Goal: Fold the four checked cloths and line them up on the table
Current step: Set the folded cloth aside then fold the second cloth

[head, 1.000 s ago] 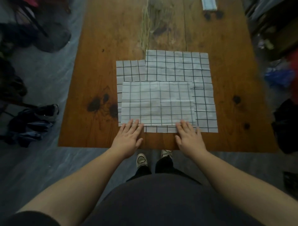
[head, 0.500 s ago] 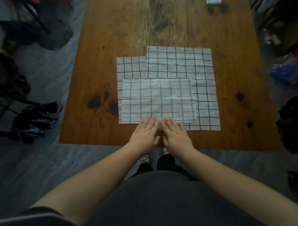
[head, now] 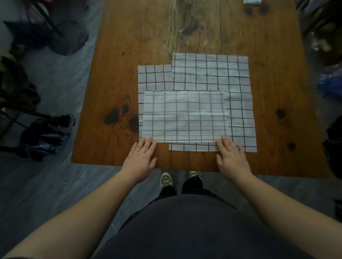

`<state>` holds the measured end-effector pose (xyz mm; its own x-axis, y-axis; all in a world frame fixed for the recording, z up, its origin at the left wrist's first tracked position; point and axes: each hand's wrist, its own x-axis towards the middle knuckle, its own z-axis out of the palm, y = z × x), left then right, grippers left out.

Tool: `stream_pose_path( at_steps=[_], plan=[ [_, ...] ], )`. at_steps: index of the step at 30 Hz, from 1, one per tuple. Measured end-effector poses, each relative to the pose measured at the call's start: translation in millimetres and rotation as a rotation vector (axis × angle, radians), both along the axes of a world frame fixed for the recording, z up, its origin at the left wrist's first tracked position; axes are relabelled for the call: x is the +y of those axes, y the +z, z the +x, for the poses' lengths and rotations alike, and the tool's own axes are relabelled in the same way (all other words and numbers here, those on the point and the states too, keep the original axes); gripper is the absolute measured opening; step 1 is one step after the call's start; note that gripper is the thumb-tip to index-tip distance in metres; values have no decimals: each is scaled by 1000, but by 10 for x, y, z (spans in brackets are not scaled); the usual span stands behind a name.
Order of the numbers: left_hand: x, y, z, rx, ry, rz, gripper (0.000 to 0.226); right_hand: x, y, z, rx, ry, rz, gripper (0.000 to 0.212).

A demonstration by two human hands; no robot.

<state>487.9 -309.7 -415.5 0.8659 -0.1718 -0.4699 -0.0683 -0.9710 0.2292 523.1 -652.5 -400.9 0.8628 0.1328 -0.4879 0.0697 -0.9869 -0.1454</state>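
A pile of white cloths with black checks lies flat on the wooden table [head: 129,46]. The top cloth [head: 185,116] is folded in half, its paler side up, and covers the near left of the pile. Under it a larger checked cloth [head: 240,111] sticks out to the right and far side, and another cloth [head: 154,77] shows at the far left. My left hand [head: 141,159] lies flat with its fingertips on the folded cloth's near left corner. My right hand [head: 231,157] lies flat with fingertips at the near right corner.
The table's near edge [head: 185,168] runs just under my wrists. Dark bags [head: 46,135] lie on the floor at the left, with more clutter at the right [head: 331,86]. A small pale object [head: 252,1] sits at the table's far end.
My hands were together at the middle of the folded cloth's near edge half a second ago. They have slid apart along that edge to its two near corners.
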Motion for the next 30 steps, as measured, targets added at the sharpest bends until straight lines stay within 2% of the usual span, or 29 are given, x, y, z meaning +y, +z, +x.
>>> stream_pose_path(
  at_steps=[4,9,13,20,25,30],
  plan=[
    [-89,62,51,-128,73,-59,60,102,71,84,-106,-62,83,51],
    [-408,151,347,-284,43,-222,38,379,88,345,-182,76,196,27],
    [-635,132,594,-229,18,-302,32,481,45,534,-136,151,187,21],
    [-725,-5,702,-182,13,-292,19,429,-38,583,-183,279,140,17],
    [-751,11,682,-210,-8,-259,21,445,-45,600,-220,322,119,16],
    [-867,67,672,-278,-49,-168,46,504,121,582,-322,325,143,12]
  ],
)
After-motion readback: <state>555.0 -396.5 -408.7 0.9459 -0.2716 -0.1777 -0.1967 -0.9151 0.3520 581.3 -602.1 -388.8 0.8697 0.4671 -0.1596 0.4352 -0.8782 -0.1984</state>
